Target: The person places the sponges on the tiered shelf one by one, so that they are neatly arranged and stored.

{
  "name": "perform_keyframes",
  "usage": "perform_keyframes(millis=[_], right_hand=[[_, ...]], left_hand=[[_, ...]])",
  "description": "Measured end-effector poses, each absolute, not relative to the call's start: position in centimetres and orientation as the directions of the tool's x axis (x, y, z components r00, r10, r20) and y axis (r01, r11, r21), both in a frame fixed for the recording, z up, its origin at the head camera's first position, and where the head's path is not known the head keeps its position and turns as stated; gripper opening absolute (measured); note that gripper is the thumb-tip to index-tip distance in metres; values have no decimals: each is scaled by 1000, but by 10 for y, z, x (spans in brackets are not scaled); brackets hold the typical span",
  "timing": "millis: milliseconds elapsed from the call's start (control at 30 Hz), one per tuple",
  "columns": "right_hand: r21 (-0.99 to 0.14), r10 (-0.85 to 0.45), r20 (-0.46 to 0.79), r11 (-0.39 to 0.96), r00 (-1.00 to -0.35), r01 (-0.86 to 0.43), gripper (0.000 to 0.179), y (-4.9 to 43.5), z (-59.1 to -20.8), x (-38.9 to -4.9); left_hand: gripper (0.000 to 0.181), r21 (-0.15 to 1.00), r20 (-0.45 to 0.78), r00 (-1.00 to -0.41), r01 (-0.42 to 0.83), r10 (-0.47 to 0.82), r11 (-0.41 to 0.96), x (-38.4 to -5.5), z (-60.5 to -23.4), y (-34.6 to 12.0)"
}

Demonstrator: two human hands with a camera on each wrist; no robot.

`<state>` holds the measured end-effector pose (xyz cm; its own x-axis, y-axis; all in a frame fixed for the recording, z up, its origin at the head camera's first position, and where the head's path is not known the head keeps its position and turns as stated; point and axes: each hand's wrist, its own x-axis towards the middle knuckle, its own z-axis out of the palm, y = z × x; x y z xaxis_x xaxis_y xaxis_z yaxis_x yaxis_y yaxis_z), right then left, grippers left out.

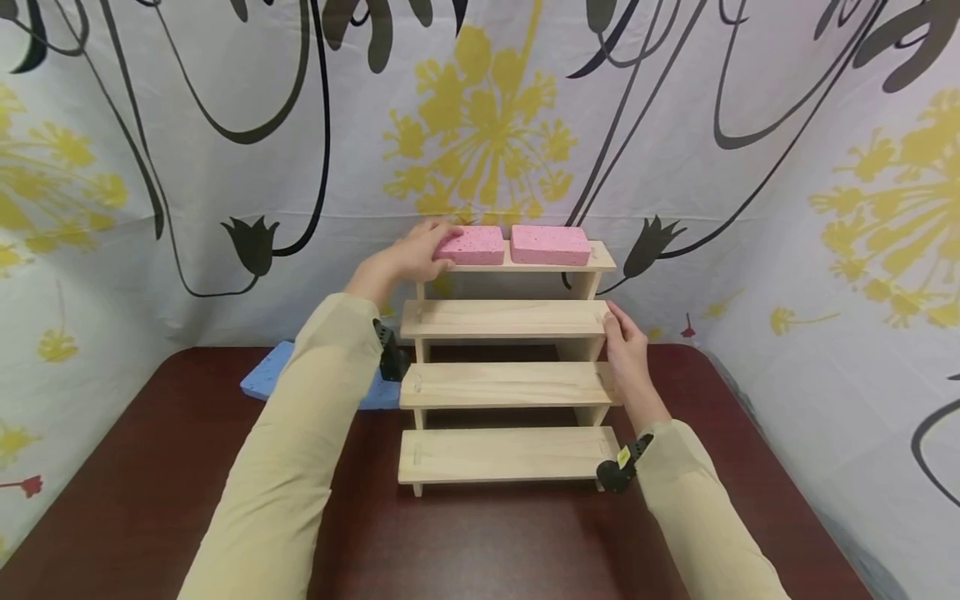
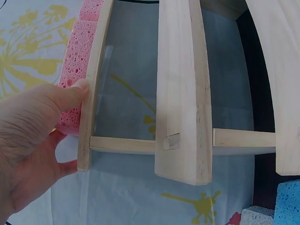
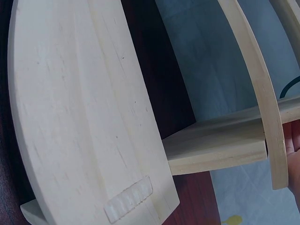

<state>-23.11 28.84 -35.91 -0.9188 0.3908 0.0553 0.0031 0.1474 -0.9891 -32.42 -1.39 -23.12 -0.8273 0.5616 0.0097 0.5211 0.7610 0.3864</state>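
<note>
A pale wooden stand (image 1: 510,385) with several stepped shelves stands on the table. Two pink sponges lie side by side on its top shelf: a left sponge (image 1: 480,246) and a right sponge (image 1: 551,244). My left hand (image 1: 416,252) holds the left sponge at its outer end; in the left wrist view the thumb rests on the sponge's front by the shelf edge, and the other fingers are partly hidden behind. My right hand (image 1: 628,354) grips the right end of the second shelf from the top. In the right wrist view only a bit of that hand (image 3: 294,161) shows, behind the shelf end.
Blue sponges (image 1: 267,377) lie on the dark red-brown table (image 1: 480,542) left of the stand, partly covered by my left sleeve (image 1: 300,442). A white cloth with a yellow and grey plant print (image 1: 360,167) hangs behind and at both sides.
</note>
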Motion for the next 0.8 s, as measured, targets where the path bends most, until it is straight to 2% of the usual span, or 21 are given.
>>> perform_keyframes(millis=[233,500,633,800], right_hand=[[-988,394,46,152,-918,16,49,290,-358,-233],[-979,335,-5,189,-942,73,51,292,-347,-228],[-960,268,-26,263,-963,99,54,299,-344,-232],[-953,194,-72,277,-978,125,58,334,-369,-266]], left_hand=[[48,251,34,-841,531,540,810,-319,-231,-9],[41,79,113,-854,517,507,853,-310,-233,-1],[36,65,166,-836,538,523,840,-307,-235,2],[36,75,190,-835,537,517,840,-305,-236,2]])
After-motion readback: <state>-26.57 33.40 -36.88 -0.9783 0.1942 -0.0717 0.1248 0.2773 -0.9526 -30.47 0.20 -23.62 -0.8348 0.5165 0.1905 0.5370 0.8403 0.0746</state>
